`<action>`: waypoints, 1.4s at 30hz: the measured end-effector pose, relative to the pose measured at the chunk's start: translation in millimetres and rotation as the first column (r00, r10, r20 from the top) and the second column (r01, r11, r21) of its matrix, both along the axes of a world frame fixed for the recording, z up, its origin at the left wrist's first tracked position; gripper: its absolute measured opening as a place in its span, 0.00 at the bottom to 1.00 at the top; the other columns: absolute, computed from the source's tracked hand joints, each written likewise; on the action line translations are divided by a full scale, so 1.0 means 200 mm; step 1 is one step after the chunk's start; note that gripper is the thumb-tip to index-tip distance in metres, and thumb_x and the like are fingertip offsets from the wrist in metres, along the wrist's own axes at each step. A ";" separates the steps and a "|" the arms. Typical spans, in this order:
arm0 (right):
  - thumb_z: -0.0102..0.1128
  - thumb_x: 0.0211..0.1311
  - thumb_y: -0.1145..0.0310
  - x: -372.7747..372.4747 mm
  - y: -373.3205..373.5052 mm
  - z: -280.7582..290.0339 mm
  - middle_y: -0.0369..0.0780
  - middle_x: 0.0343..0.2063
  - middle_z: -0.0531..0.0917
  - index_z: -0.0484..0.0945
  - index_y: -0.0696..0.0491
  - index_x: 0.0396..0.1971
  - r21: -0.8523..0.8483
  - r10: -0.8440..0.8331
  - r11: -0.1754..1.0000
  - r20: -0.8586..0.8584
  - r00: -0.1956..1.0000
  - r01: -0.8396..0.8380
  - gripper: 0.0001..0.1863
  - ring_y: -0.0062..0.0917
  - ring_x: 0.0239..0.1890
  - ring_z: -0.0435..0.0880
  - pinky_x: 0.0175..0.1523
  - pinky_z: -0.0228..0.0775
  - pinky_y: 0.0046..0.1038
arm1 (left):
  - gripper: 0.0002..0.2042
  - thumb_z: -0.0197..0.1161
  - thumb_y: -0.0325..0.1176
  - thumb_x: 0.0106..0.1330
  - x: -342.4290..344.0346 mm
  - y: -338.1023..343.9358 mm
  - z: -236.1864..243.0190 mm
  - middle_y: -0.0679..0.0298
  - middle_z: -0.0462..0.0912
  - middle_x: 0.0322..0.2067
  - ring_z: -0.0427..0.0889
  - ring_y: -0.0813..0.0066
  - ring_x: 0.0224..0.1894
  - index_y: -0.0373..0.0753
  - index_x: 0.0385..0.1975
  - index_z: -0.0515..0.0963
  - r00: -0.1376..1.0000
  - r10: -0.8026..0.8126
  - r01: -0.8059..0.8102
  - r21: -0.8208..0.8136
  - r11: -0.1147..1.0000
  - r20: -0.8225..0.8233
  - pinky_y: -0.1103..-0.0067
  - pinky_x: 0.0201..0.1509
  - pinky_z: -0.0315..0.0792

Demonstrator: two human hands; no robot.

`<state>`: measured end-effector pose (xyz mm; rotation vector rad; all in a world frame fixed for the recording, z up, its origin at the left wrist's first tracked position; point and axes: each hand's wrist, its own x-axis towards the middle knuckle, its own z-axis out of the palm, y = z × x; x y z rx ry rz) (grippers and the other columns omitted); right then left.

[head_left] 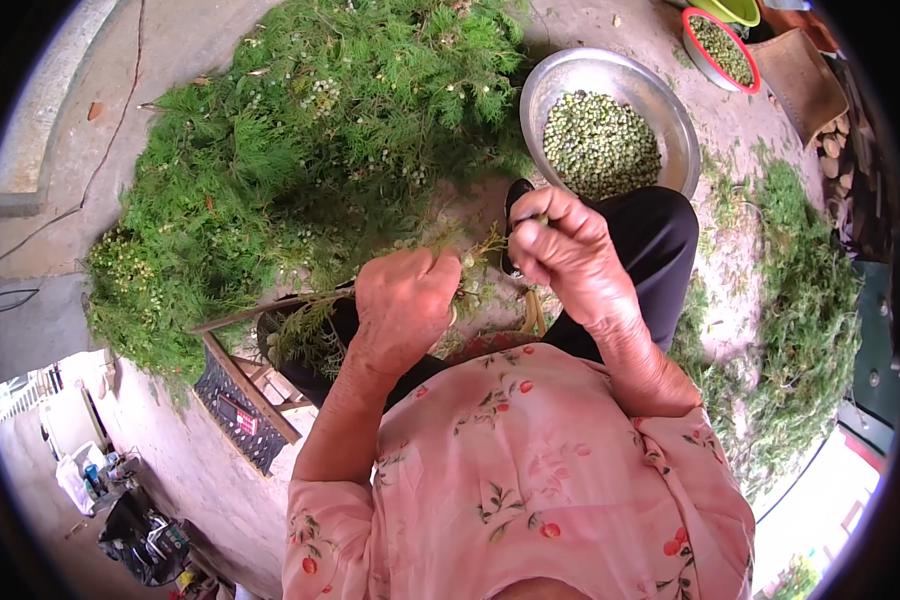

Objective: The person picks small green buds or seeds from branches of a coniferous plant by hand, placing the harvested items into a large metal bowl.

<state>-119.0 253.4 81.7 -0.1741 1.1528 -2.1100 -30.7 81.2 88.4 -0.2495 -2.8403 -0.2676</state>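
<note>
My left hand (408, 302) is closed round a leafy evergreen branch (305, 340). Its brown woody stem points out to the left, and feathery green tips with small pale cones show beside my fingers. My right hand (570, 250) is raised just right of those tips, thumb and fingers pinched together. A bit of green shows at the fingertips, too small to name. Beyond my right knee, a wide metal basin (685, 135) holds a heap of small green cones (600, 145).
A big pile of cut evergreen branches (300, 150) spreads ahead and left. More greenery (805, 290) lies along the right. A red-rimmed bowl (750, 70) of green cones stands far right. A small wooden stool (250, 388) with a dark patterned top is by my left leg.
</note>
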 end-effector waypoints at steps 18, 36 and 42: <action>0.52 0.58 0.67 0.08 -0.06 -0.10 0.34 0.30 0.72 0.68 0.53 0.43 -0.085 0.054 0.995 0.126 0.991 -0.043 0.13 0.15 0.22 0.69 0.21 0.56 0.14 | 0.11 0.56 0.27 0.40 -0.05 0.00 -0.04 0.67 0.68 0.15 0.72 0.72 0.17 0.37 0.27 0.75 0.986 0.107 -0.115 -0.058 0.992 -0.128 0.78 0.18 0.65; 0.54 0.58 0.66 0.14 -0.10 -0.04 0.32 0.15 0.67 0.72 0.54 0.30 -0.210 0.011 0.976 0.318 0.948 0.059 0.07 0.12 0.10 0.55 0.14 0.43 0.15 | 0.16 0.54 0.20 0.40 -0.08 0.07 -0.13 0.59 0.80 0.30 0.80 0.64 0.30 0.40 0.31 0.77 0.992 0.119 -0.083 0.474 0.877 -0.048 0.77 0.31 0.72; 0.54 0.56 0.61 -0.07 0.02 -0.01 0.33 0.14 0.68 0.71 0.54 0.32 -0.215 -0.110 0.965 0.188 0.976 0.150 0.12 0.15 0.11 0.62 0.12 0.46 0.17 | 0.06 0.60 0.28 0.56 -0.07 -0.06 -0.10 0.66 0.76 0.17 0.71 0.83 0.17 0.33 0.30 0.76 0.951 0.095 -0.308 0.886 0.346 0.293 0.87 0.21 0.65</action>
